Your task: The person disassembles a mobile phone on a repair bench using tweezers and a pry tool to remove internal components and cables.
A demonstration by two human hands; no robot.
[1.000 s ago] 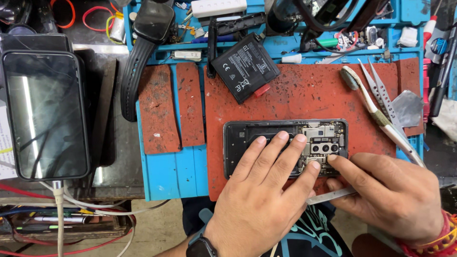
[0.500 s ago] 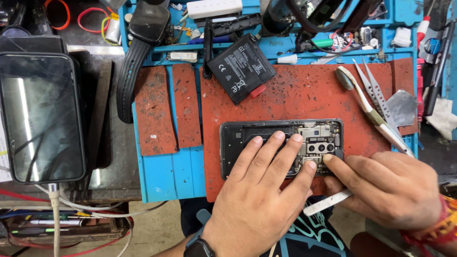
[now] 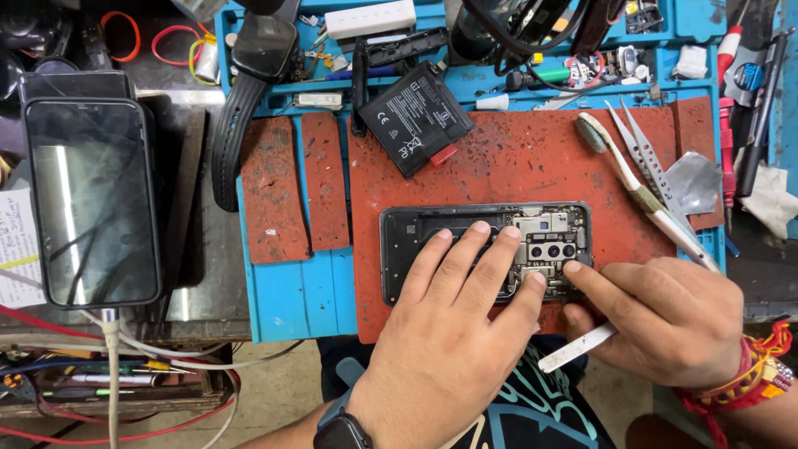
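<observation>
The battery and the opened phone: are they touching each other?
Apart. The head view shows the battery lying above the opened phone, with a plain strip of red mat between them.

Phone repair workshop: opened phone (image 3: 486, 249) on repair mat (image 3: 532, 158), loose battery (image 3: 414, 116), tweezers (image 3: 644, 154) etc.

- Mat (image 3: 515, 166): red, rough, scuffed, speckled with grit.
- Phone (image 3: 91, 199): glossy glass screen.
- Tweezers (image 3: 644, 154): bare, shiny metal.
- Battery (image 3: 414, 116): matt black wrap.
- Strap (image 3: 229, 137): matt, rubbery black.

Bright, even light; sharp focus, soft shadows.
</observation>
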